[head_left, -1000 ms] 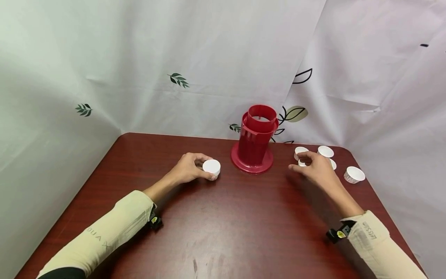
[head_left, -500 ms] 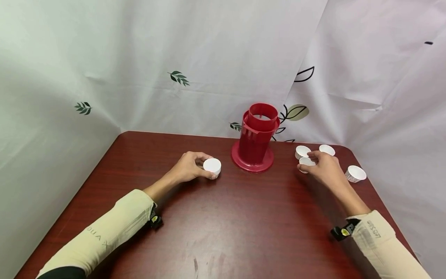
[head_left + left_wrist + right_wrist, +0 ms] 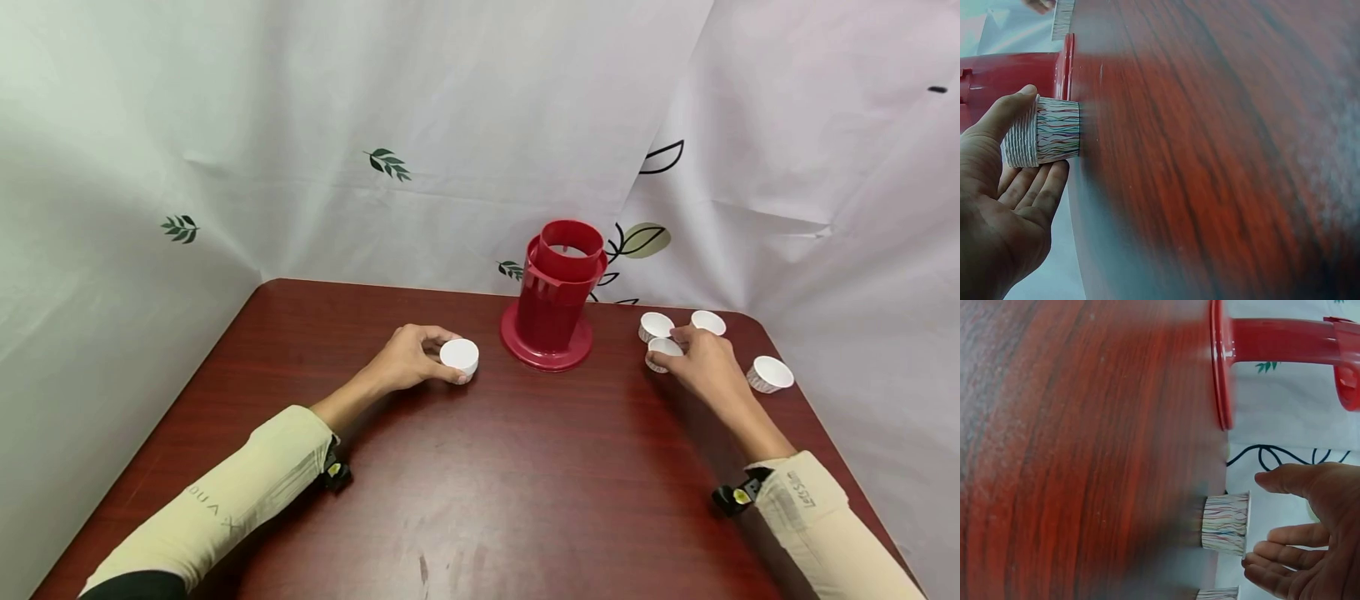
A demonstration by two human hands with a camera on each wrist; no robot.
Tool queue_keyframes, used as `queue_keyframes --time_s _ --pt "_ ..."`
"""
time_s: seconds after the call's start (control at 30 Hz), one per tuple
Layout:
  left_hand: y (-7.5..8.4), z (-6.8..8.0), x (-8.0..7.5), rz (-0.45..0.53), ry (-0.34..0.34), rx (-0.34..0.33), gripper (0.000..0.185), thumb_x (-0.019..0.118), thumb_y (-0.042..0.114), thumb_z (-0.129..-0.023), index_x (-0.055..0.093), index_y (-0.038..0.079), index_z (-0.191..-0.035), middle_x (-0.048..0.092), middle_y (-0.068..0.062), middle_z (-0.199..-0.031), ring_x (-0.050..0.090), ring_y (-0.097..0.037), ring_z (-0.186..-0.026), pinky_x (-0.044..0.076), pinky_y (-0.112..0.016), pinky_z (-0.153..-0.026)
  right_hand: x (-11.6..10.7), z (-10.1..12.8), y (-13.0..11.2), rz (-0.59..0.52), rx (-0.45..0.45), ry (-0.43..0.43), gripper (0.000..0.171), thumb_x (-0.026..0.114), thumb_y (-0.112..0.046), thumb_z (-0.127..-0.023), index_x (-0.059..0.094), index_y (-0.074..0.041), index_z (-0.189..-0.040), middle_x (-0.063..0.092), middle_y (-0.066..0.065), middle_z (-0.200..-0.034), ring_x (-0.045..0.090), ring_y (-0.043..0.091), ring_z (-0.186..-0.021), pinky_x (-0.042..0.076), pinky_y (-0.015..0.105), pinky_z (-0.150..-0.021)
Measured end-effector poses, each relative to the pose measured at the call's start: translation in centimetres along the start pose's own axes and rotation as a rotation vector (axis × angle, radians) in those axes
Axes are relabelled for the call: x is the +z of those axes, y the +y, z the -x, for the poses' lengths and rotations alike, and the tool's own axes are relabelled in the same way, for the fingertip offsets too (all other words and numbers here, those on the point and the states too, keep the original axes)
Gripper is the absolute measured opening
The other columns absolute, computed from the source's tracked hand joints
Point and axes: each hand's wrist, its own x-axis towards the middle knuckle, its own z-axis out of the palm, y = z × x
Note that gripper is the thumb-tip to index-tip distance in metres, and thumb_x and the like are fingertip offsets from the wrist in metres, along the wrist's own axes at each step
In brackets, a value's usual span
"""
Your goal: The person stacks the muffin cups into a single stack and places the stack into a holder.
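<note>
the desk (image 3: 480,483) carries a red holder (image 3: 553,293) at the back. left of it, the left hand (image 3: 405,362) has its grip curled round a stack of cups (image 3: 459,357) standing on the desk. right of the holder, the right hand (image 3: 701,362) is open, fingers by a cup (image 3: 662,348) among three others.

Red dispenser (image 3: 555,304), white cups (image 3: 459,357) with multicoloured squiggles, dark-red table (image 3: 480,483)

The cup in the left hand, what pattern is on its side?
Thin wavy multicoloured lines on white; the cup shows this best in the left wrist view.
</note>
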Motion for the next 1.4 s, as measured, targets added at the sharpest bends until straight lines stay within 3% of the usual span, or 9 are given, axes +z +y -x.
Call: queue_keyframes --time_s 0.27,0.5,0.7,0.93,1.4 --pt "0.1 -0.1 -0.1 -0.016 -0.002 -0.004 0.056 0.107 0.019 -0.075 0.085 0.011 -0.126 0.086 -0.004 -0.108 0.077 -0.011 -0.087 0.060 -0.021 -0.079 0.5 -0.1 0.2 0.015 0.000 -0.005 0.056 0.087 -0.031 -0.095 0.073 0.011 -0.130 0.076 0.034 -0.125 0.070 0.059 -0.113 0.054 0.071 -0.095" --pt "0.1 0.0 0.0 -0.008 0.002 -0.012 0.057 0.107 0.019 -0.075 0.085 0.011 -0.126 0.086 -0.005 -0.108 0.077 -0.011 -0.087 0.060 -0.020 -0.078 1.0 0.0 -0.1 0.000 0.012 0.023 0.059 0.090 -0.031 -0.093 0.075 0.014 -0.128 0.076 0.037 -0.126 0.070 0.058 -0.122 0.044 0.070 -0.102" --pt "0.0 0.1 0.0 -0.005 -0.002 -0.005 0.056 0.107 0.020 -0.075 0.085 0.010 -0.126 0.086 -0.006 -0.109 0.077 -0.011 -0.087 0.061 -0.020 -0.079 1.0 -0.1 0.2 -0.031 0.065 -0.010 0.065 0.092 -0.037 -0.093 0.075 0.012 -0.132 0.078 0.034 -0.126 0.069 0.056 -0.121 0.049 0.070 -0.104" --pt "-0.1 0.1 -0.1 -0.010 0.000 -0.003 0.056 0.107 0.018 -0.075 0.085 0.010 -0.126 0.086 -0.007 -0.109 0.077 -0.012 -0.088 0.061 -0.020 -0.079 1.3 0.0 0.4 -0.070 0.104 -0.060 0.065 0.091 -0.040 -0.092 0.076 0.009 -0.132 0.081 0.031 -0.118 0.073 0.049 -0.110 0.056 0.055 -0.092" --pt "0.0 0.2 -0.1 -0.005 -0.005 -0.002 0.056 0.107 0.019 -0.075 0.085 0.010 -0.126 0.085 -0.007 -0.109 0.078 -0.012 -0.090 0.062 -0.020 -0.081 1.0 0.1 -1.6 -0.140 0.071 -0.144 0.070 0.092 -0.040 -0.093 0.073 0.006 -0.143 0.082 0.027 -0.124 0.080 0.040 -0.116 0.058 0.036 -0.091"
